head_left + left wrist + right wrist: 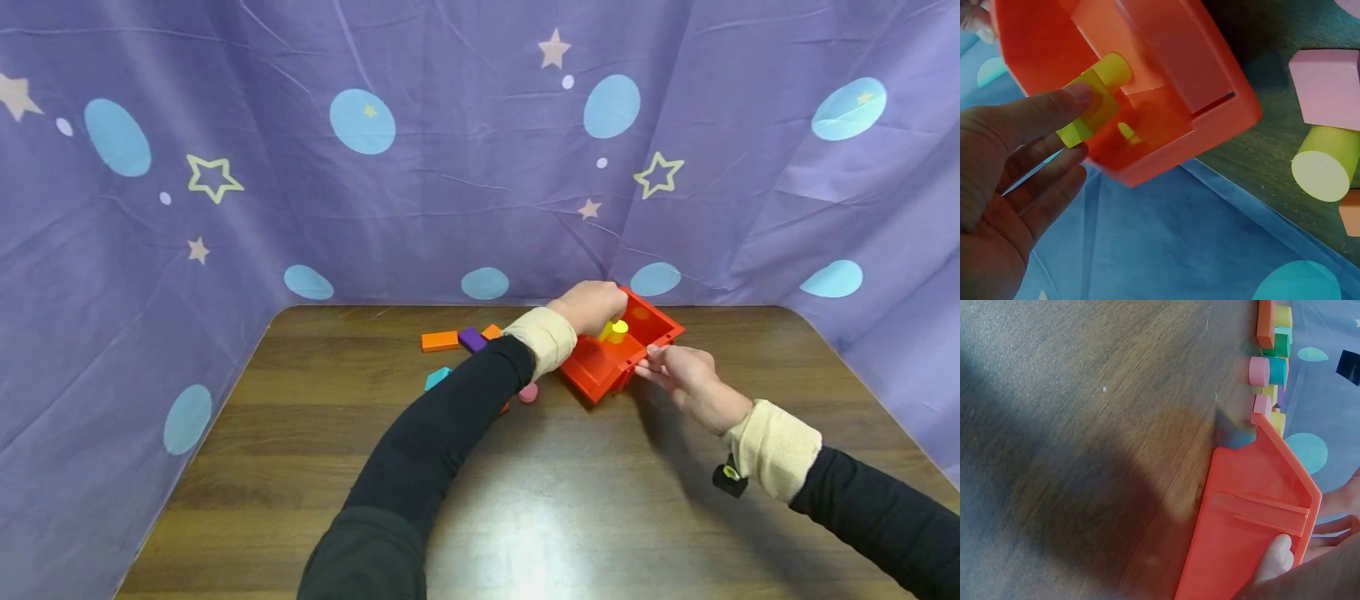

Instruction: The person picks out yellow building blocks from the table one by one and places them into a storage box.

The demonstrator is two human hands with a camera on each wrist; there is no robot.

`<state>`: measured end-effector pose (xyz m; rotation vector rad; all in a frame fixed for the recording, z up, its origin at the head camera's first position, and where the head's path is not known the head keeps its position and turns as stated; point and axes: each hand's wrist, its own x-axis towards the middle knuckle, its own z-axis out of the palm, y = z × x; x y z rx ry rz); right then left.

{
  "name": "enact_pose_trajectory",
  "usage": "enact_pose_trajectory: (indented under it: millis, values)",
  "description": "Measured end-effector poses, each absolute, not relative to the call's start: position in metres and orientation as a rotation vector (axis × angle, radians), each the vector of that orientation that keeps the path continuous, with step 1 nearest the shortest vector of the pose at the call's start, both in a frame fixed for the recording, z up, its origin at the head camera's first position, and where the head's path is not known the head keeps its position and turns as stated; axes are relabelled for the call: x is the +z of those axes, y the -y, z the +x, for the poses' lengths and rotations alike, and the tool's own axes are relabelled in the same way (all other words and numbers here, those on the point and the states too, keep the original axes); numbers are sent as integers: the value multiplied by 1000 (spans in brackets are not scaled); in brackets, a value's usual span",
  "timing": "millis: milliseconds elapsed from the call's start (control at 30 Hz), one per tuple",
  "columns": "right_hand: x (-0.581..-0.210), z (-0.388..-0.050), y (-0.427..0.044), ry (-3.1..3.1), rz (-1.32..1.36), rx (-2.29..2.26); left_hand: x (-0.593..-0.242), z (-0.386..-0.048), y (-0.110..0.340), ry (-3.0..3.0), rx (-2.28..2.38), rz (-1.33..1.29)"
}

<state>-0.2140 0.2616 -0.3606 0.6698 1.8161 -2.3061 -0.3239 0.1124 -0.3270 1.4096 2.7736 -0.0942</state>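
A red open box [596, 367] stands tilted on the table between both hands. My left hand [592, 307] reaches over it from the far left. In the left wrist view, the thumb and fingers pinch a yellow block [1100, 107] at the box's opening. A yellow cylinder [1115, 70] shows directly beside that block; whether the two touch is unclear. On the near right side, my right hand [693, 383] grips the box's rim. Its thumb lies against the red outer wall [1254, 481] in the right wrist view, while its other fingers are partly hidden.
Left of the box lie several loose blocks, among them an orange block [439, 342], a purple block [472, 339], a teal block [437, 377] and a pink cylinder [528, 392]. My left forearm partly covers them. A purple patterned cloth [450, 208] hangs behind the table's far edge.
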Motion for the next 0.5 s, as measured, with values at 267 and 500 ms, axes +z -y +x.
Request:
enact_pose_trajectory:
  millis: [267,500]
  values:
    - [-363,-215,-263,-1808,667,-2321,-335,-328,-118,-2801,-117,1426]
    - [-364,-214,-262,-1793,654,-2359,-345,-332,-123,-2817,-113,1486]
